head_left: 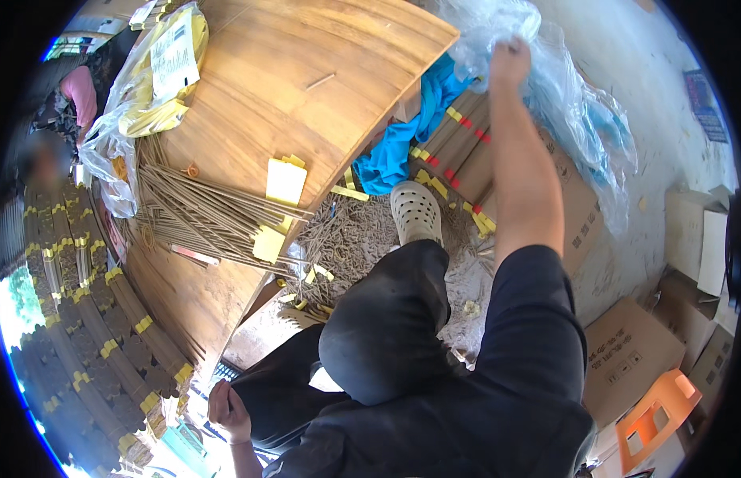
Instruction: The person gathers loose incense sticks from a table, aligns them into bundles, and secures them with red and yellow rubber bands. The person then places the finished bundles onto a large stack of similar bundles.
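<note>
My right hand [510,62] reaches far forward past the table's right edge, its fingers closed on a clear plastic bag [577,119] that hangs down over a cardboard box. Beside it lies a bright blue cloth [422,131], on and next to bundles of brown sticks [466,143] with red and yellow bands. My left hand [228,410] is low on the left, near my knee and the table's near corner. Its fingers are curled in, and whatever they may hold is hidden.
On the wooden table [306,48] lie loose brown sticks [203,199], yellow paper strips [284,179] and a yellow bag [179,72]. Banded stick bundles [84,319] are stacked at left, near another person [76,95]. Cardboard boxes [625,350] and an orange stool [657,414] stand at right.
</note>
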Motion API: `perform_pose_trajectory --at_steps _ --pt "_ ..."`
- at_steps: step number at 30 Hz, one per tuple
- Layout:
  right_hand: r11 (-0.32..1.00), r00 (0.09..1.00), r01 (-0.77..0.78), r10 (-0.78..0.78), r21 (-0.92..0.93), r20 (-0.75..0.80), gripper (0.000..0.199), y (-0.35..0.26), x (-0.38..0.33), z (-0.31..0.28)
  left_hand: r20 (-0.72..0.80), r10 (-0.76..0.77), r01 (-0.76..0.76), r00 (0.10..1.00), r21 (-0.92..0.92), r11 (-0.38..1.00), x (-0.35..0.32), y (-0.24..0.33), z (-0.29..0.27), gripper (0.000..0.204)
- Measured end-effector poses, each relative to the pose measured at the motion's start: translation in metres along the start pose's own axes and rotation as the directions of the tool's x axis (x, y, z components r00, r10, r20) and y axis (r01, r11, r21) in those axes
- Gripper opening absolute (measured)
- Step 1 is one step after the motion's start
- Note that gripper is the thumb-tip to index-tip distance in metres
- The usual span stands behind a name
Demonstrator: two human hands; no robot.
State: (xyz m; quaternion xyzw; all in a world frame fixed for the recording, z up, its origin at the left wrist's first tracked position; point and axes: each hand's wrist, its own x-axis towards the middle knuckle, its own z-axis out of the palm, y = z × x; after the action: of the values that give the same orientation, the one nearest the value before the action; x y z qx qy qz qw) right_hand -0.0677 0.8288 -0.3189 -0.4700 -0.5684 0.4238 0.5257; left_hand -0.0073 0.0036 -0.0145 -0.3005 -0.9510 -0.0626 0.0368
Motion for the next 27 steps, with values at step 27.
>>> perform_pose_trajectory --at_steps 27 --pt "0.352 0.810 0.147 0.493 -0.924 0.317 0.067 0.033 -0.172 -0.002 0.093 0.001 -0.003 0.996 0.018 1.000 0.006 0.007 0.000 0.013"
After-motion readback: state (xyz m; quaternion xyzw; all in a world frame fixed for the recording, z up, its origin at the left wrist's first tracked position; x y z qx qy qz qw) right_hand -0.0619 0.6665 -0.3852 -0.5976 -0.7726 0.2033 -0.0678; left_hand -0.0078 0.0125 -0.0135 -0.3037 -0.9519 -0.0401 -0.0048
